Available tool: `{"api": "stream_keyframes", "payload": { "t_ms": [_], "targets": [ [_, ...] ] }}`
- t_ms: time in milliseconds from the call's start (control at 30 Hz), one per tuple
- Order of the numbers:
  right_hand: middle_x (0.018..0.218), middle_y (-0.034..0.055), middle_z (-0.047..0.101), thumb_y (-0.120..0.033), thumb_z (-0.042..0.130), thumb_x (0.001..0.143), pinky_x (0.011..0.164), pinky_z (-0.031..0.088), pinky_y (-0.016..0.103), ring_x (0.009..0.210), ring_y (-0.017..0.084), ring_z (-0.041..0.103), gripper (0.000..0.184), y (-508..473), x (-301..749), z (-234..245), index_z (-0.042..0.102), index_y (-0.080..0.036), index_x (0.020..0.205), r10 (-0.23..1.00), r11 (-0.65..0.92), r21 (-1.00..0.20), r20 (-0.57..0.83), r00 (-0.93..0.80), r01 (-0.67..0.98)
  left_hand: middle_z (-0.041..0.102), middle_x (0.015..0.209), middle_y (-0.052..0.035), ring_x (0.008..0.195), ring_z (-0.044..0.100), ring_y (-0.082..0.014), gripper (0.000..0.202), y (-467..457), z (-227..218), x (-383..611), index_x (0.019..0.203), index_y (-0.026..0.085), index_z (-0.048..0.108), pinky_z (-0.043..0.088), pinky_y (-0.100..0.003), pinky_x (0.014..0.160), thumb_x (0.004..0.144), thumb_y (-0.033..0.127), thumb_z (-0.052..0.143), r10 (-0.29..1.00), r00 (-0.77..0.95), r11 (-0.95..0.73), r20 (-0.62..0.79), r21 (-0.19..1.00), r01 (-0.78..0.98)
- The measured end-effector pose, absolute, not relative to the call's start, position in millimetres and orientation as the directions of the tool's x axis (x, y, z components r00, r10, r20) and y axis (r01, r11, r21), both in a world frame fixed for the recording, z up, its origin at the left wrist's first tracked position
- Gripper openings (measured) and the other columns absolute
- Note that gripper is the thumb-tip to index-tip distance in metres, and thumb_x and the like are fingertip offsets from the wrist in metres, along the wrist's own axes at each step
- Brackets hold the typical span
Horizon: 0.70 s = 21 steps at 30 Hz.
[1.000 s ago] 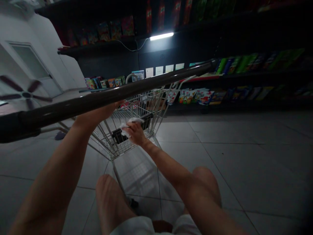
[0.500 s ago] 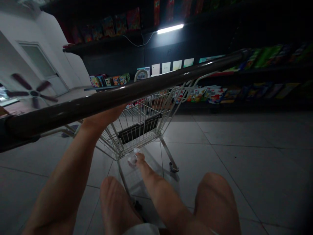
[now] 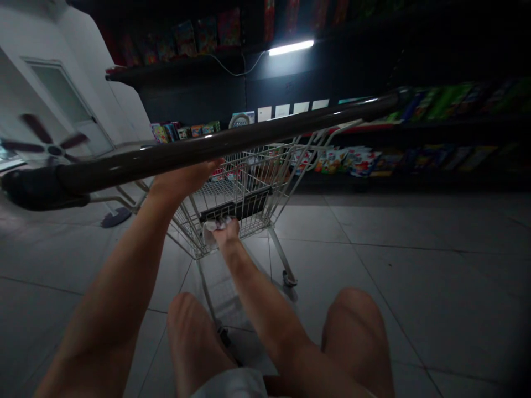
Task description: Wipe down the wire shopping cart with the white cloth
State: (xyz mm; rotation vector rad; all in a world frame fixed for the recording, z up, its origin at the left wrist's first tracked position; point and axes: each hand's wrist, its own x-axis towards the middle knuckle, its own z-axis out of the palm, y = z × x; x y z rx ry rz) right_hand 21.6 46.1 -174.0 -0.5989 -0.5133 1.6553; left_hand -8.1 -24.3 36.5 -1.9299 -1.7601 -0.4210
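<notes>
I crouch behind a wire shopping cart (image 3: 232, 190) with a dark push bar (image 3: 232, 141) running across the view. My left hand (image 3: 185, 179) reaches up under the bar; its fingers are hidden behind it, seemingly wrapped round the bar. My right hand (image 3: 226, 231) is closed on a crumpled white cloth (image 3: 211, 231), pressed against the lower back edge of the cart's basket. Both my bare knees show at the bottom of the view.
Dark store shelves (image 3: 415, 121) with colourful packets line the back wall under a lit tube lamp (image 3: 290, 47). A standing fan (image 3: 50, 152) spins at the left beside a white door (image 3: 66, 105). A cart wheel (image 3: 289, 280) rests on the grey tiled floor (image 3: 415, 265).
My right hand with the cloth dropped below the basket's bottom edge half a second ago and has come back up against the basket's lower back. My left hand stayed at the bar.
</notes>
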Motion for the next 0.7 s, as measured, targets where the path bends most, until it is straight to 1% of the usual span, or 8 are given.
{"api": "stream_keyframes", "payload": {
  "t_ms": [100, 200, 267, 333, 433, 500, 567, 700],
  "targets": [
    [0.053, -0.0070, 0.035, -0.029, 0.039, 0.080, 0.050, 0.042, 0.022, 0.049, 0.010, 0.040, 0.015, 45, 26, -144, 0.032, -0.023, 0.068, 0.980, -0.173, -0.541, -0.179, -0.089, -0.823, 0.074, 0.096, -0.0078, 0.095, 0.065, -0.0252, 0.049, -24, 39, -7, 0.125, 0.028, 0.064, 0.047, -0.037, 0.083, 0.095, 0.054, 0.035, 0.852, 0.101, -0.037, 0.513, -0.133, 0.990],
    [0.075, -0.0040, 0.049, -0.034, 0.045, 0.081, 0.064, 0.048, 0.023, 0.066, 0.009, 0.052, 0.013, 40, 48, -117, 0.042, -0.023, 0.086, 0.990, 0.108, -0.582, -0.011, 0.140, -0.806, 0.073, 0.100, -0.0101, 0.099, 0.065, -0.0271, 0.051, -24, 40, -8, 0.122, 0.025, 0.065, 0.046, -0.037, 0.084, 0.095, 0.055, 0.034, 0.839, 0.119, -0.035, 0.531, -0.165, 0.986],
    [0.095, 0.0005, 0.053, -0.038, 0.049, 0.082, 0.082, 0.050, 0.030, 0.088, 0.012, 0.056, 0.021, 44, 68, -104, 0.047, -0.024, 0.098, 0.871, 0.478, -0.680, 0.290, 0.395, -0.555, 0.072, 0.103, -0.0111, 0.104, 0.063, -0.0287, 0.053, -23, 39, -9, 0.124, 0.024, 0.064, 0.045, -0.039, 0.087, 0.094, 0.057, 0.034, 0.814, 0.150, -0.043, 0.561, -0.200, 0.979],
    [0.107, 0.0052, 0.051, -0.039, 0.049, 0.084, 0.095, 0.045, 0.038, 0.106, 0.017, 0.052, 0.023, 56, 85, -101, 0.050, -0.023, 0.102, 0.635, 0.733, -0.670, 0.612, 0.470, -0.118, 0.072, 0.105, -0.0109, 0.107, 0.062, -0.0293, 0.054, -22, 38, -11, 0.126, 0.025, 0.062, 0.044, -0.040, 0.090, 0.095, 0.057, 0.033, 0.793, 0.180, -0.053, 0.582, -0.228, 0.972],
    [0.109, 0.0094, 0.050, -0.032, 0.048, 0.085, 0.099, 0.042, 0.043, 0.109, 0.022, 0.048, 0.019, 79, 95, -125, 0.052, -0.022, 0.100, 0.447, 0.781, -0.542, 0.832, 0.328, 0.311, 0.071, 0.106, -0.0110, 0.110, 0.061, -0.0297, 0.054, -23, 37, -13, 0.127, 0.025, 0.062, 0.043, -0.042, 0.093, 0.096, 0.056, 0.031, 0.782, 0.217, -0.076, 0.584, -0.257, 0.963],
    [0.105, 0.0103, 0.051, -0.026, 0.048, 0.082, 0.099, 0.041, 0.044, 0.106, 0.023, 0.048, 0.013, 91, 92, -158, 0.051, -0.021, 0.094, 0.475, 0.738, -0.552, 0.834, 0.282, 0.389, 0.071, 0.105, -0.0114, 0.110, 0.061, -0.0304, 0.054, -24, 37, -12, 0.126, 0.025, 0.063, 0.043, -0.042, 0.093, 0.095, 0.057, 0.032, 0.782, 0.226, -0.086, 0.581, -0.258, 0.962],
    [0.102, 0.0107, 0.052, -0.022, 0.051, 0.076, 0.102, 0.038, 0.046, 0.106, 0.024, 0.047, 0.010, 95, 85, -198, 0.050, -0.020, 0.086, 0.608, 0.653, -0.670, 0.742, 0.282, 0.354, 0.071, 0.103, -0.0115, 0.109, 0.061, -0.0305, 0.053, -26, 37, -11, 0.125, 0.025, 0.064, 0.043, -0.043, 0.092, 0.095, 0.057, 0.033, 0.782, 0.215, -0.081, 0.585, -0.246, 0.966],
    [0.091, 0.0063, 0.054, -0.017, 0.057, 0.062, 0.100, 0.040, 0.038, 0.105, 0.022, 0.047, 0.014, 80, 76, -267, 0.049, -0.020, 0.072, 0.949, 0.202, -0.970, 0.160, 0.271, -0.134, 0.071, 0.101, -0.0109, 0.106, 0.062, -0.0293, 0.052, -25, 37, -11, 0.125, 0.027, 0.064, 0.045, -0.043, 0.092, 0.095, 0.056, 0.033, 0.783, 0.206, -0.070, 0.587, -0.246, 0.967]
  ]
}}
